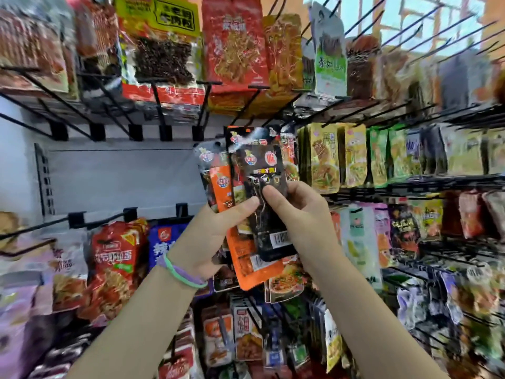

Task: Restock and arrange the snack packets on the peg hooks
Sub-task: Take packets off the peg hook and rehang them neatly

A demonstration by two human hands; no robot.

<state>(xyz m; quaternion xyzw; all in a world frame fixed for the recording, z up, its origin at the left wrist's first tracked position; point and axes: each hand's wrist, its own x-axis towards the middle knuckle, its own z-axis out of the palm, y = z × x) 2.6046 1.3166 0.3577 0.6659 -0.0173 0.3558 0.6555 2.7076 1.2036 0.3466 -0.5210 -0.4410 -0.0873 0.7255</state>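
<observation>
Stock in hand: black snack packet (266, 192), frontmost of a fanned bunch with orange packets (247, 258) behind, held before the peg hooks (164, 110). Left hand (207, 236) grips the bunch; right hand (297, 212) pinches the black packet, thumb on its face.

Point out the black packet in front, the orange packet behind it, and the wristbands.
black packet (269, 203): head view, middle of its front.
orange packet (247, 262): head view, lower part.
wristbands (181, 273): head view, on left wrist.
</observation>
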